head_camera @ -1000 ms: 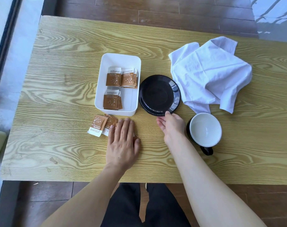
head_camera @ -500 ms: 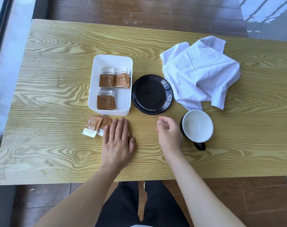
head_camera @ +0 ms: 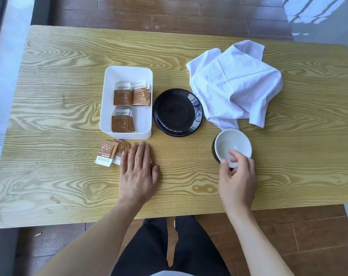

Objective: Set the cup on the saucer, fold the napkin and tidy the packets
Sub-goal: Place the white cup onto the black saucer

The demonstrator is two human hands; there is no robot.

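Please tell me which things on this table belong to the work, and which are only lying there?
Belong to the work:
cup, right hand at its near rim
saucer
napkin
loose packets, partly under the left hand
white box holding packets

Only there:
table

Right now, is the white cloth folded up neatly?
No. The napkin lies crumpled and loosely spread on the table, with uneven corners sticking out.
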